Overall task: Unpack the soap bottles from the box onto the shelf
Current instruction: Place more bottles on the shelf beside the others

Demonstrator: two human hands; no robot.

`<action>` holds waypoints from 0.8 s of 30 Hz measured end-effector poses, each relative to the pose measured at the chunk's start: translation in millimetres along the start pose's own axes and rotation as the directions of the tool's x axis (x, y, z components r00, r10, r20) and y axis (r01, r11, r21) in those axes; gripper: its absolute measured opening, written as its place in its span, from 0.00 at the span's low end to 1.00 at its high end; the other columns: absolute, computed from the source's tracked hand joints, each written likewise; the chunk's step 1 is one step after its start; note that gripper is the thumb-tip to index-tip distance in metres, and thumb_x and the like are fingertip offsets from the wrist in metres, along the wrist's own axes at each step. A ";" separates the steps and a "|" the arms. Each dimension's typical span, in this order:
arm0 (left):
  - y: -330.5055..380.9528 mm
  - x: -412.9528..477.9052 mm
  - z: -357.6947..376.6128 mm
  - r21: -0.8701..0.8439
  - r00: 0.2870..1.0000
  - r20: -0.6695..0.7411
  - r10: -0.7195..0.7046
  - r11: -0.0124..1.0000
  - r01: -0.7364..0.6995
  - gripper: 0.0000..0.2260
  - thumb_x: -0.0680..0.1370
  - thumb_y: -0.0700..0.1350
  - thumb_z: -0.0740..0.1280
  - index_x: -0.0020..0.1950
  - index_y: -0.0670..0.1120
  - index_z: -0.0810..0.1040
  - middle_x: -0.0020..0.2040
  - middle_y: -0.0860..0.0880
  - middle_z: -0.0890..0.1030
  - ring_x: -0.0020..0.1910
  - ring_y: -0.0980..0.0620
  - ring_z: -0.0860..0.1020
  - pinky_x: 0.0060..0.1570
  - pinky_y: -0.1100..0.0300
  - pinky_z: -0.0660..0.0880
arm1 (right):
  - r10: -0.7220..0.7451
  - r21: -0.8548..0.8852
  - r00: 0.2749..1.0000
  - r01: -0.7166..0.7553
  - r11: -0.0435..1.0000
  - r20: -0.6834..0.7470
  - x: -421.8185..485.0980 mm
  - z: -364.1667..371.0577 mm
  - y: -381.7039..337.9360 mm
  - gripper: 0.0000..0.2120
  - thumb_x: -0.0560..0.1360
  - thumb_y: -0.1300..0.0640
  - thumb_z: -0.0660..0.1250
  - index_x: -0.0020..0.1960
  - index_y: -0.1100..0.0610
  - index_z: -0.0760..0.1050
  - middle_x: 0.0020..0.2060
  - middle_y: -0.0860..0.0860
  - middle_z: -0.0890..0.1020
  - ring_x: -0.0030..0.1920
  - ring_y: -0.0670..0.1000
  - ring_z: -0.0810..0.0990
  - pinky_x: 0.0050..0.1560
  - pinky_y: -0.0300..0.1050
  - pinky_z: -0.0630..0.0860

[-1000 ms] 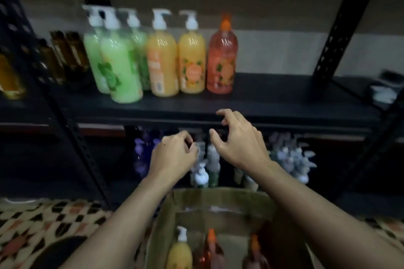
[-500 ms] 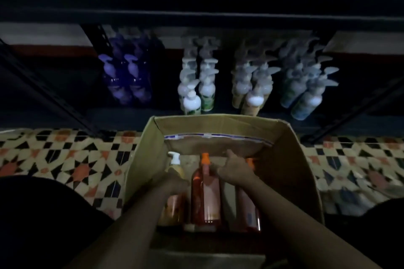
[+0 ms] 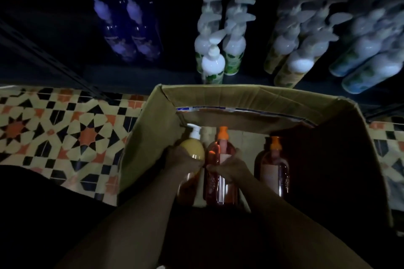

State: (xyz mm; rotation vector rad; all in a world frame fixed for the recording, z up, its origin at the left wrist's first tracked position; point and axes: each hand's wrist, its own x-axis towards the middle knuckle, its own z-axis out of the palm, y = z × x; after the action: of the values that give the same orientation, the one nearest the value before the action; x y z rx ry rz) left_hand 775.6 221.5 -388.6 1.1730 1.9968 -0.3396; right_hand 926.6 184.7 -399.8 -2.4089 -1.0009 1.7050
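An open cardboard box (image 3: 153,129) stands on the floor below me. Inside it stand a yellow soap bottle (image 3: 193,148) with a white pump, an orange-red bottle (image 3: 220,153) with an orange pump in the middle, and a second orange-red bottle (image 3: 274,166) to the right. My left hand (image 3: 181,159) is wrapped around the yellow bottle's body. My right hand (image 3: 231,167) grips the middle orange-red bottle. The lower parts of both held bottles are dim and partly hidden by my hands.
Behind the box, a dark bottom shelf (image 3: 140,76) holds blue bottles (image 3: 131,33), white pump bottles with green labels (image 3: 213,65) and several more white bottles (image 3: 299,63) at the right. Patterned floor tiles (image 3: 65,133) lie left and right of the box.
My view has dropped from the upper shelf to the box. Both hands went down into the box and closed on two bottles, the left on the yellow, the right on the middle orange-red one.
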 end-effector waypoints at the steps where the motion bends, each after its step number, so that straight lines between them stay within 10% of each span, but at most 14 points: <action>1: -2.6 3.6 0.7 -0.011 1.000 0.027 -0.001 1.000 0.001 0.39 0.63 0.60 0.78 0.69 0.43 0.72 0.67 0.43 0.75 0.61 0.46 0.76 0.51 0.60 0.73 | 0.024 0.021 1.000 -0.024 0.999 0.013 -1.7 0.1 0.0 0.32 0.62 0.44 0.81 0.52 0.62 0.69 0.47 0.54 0.79 0.48 0.50 0.78 0.41 0.41 0.79; 5: -15.5 7.9 -0.1 -0.154 0.968 0.251 -0.017 0.986 0.057 0.43 0.53 0.61 0.82 0.62 0.44 0.77 0.57 0.48 0.80 0.49 0.51 0.78 0.48 0.60 0.76 | 0.021 0.082 0.999 -0.024 0.996 0.035 35.1 6.0 24.1 0.54 0.38 0.33 0.81 0.58 0.58 0.76 0.51 0.52 0.83 0.49 0.51 0.84 0.40 0.42 0.82; 8: -23.7 9.7 3.6 -0.173 0.956 0.294 -0.004 0.983 0.057 0.60 0.39 0.64 0.81 0.68 0.45 0.73 0.59 0.47 0.79 0.50 0.48 0.80 0.49 0.55 0.79 | -0.045 0.123 0.991 0.029 0.992 0.128 39.7 -3.4 32.2 0.37 0.47 0.37 0.84 0.51 0.53 0.83 0.47 0.50 0.86 0.50 0.52 0.85 0.52 0.50 0.82; 12: -19.1 2.8 5.7 -0.159 0.962 0.272 -0.032 0.984 0.077 0.45 0.49 0.57 0.83 0.62 0.43 0.75 0.51 0.44 0.82 0.43 0.44 0.82 0.31 0.58 0.77 | -0.063 0.159 0.989 0.041 0.986 0.134 22.8 -15.6 32.0 0.21 0.57 0.47 0.83 0.46 0.54 0.85 0.42 0.50 0.87 0.47 0.51 0.86 0.55 0.50 0.81; 17: -24.0 -3.8 11.7 -0.175 0.974 0.225 -0.023 0.983 0.064 0.51 0.48 0.58 0.82 0.68 0.44 0.72 0.62 0.45 0.77 0.56 0.45 0.78 0.47 0.54 0.80 | -0.155 0.054 0.982 0.150 0.987 0.110 11.7 -19.6 32.7 0.19 0.63 0.46 0.80 0.50 0.51 0.81 0.42 0.44 0.83 0.44 0.43 0.82 0.38 0.33 0.73; 24: -15.2 -27.2 -0.7 -0.248 0.973 0.206 0.104 0.967 -0.050 0.56 0.44 0.60 0.81 0.70 0.49 0.69 0.64 0.48 0.76 0.59 0.46 0.77 0.56 0.50 0.78 | -0.216 0.076 0.975 0.220 0.973 -0.055 1.6 -38.8 45.6 0.33 0.50 0.37 0.83 0.50 0.50 0.82 0.44 0.45 0.86 0.47 0.45 0.84 0.51 0.47 0.82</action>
State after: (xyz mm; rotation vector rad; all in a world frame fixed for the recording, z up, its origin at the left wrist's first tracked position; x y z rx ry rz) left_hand 770.0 196.8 -370.4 1.0107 1.7416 -0.1707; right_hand 982.1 162.2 -402.4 -2.1857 -1.1189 1.5766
